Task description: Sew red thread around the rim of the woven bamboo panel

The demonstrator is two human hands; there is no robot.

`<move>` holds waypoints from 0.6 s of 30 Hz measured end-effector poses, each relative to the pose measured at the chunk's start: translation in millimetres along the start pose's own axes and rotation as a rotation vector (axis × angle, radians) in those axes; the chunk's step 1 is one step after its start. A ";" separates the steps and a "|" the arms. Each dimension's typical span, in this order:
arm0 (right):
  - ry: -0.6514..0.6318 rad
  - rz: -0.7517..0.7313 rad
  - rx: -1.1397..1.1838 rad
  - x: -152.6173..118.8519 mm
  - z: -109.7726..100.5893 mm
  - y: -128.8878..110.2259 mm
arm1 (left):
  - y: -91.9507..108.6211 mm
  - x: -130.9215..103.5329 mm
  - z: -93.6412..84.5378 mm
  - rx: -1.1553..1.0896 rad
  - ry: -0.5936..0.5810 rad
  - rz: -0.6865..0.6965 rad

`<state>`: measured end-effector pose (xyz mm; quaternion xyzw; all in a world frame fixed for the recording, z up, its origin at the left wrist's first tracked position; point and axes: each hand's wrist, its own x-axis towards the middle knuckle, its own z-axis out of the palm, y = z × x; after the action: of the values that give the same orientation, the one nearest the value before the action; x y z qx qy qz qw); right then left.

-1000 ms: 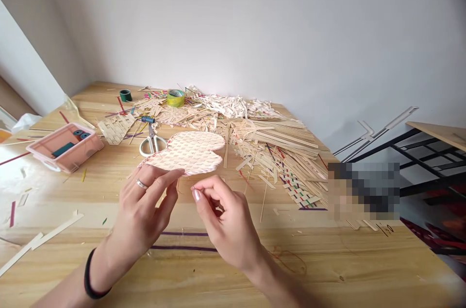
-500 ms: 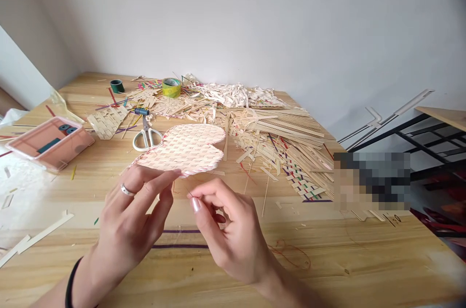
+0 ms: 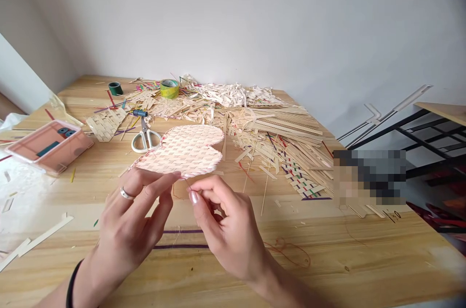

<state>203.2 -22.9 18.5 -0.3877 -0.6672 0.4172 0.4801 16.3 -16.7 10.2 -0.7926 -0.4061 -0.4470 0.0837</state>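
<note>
A pale pink woven piece (image 3: 189, 147) with two rounded lobes and a wrapped rim is held above the table by my left hand (image 3: 134, 215). The left fingers and thumb close on its near edge. My right hand (image 3: 225, 220) pinches a thin needle (image 3: 188, 185) between thumb and forefinger, just below that rim; its tip points up toward the edge near the left fingertips. Orange-red thread (image 3: 287, 249) lies loosely looped on the table beside my right wrist. White-handled scissors (image 3: 146, 140) lie beyond the piece's left side.
A pink plastic box (image 3: 51, 147) stands at the left. Yellow tape (image 3: 169, 89) and a green roll (image 3: 115, 88) are toward the back. Loose woven strips (image 3: 287, 126) spread over the back and right. A multicoloured woven scrap (image 3: 304, 179) lies at the right. Beyond the table is a black frame (image 3: 411, 138).
My right hand has brought the needle up and slightly left, closer to the rim of the woven piece. The left hand keeps its hold; the view has shifted slightly.
</note>
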 end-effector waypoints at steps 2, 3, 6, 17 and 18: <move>-0.002 0.006 -0.009 -0.3 -0.1 0.4 | -0.2 0.3 0.4 0.008 -0.006 0.007; -0.002 0.009 -0.013 -0.5 -0.1 0.5 | -0.2 0.4 0.6 0.015 -0.009 0.008; -0.002 0.011 -0.004 -1.2 0.5 0.4 | 0.2 -0.4 0.8 0.036 -0.015 0.002; -0.008 0.057 0.063 -3.5 5.2 -0.5 | 4.1 3.5 0.2 0.050 -0.021 0.008; -0.007 0.064 0.065 -3.9 5.6 0.2 | 4.5 3.7 0.0 0.048 -0.024 0.010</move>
<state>198.7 -27.4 16.0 -0.3913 -0.6423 0.4552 0.4766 20.6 -17.5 14.1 -0.7977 -0.4136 -0.4274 0.1000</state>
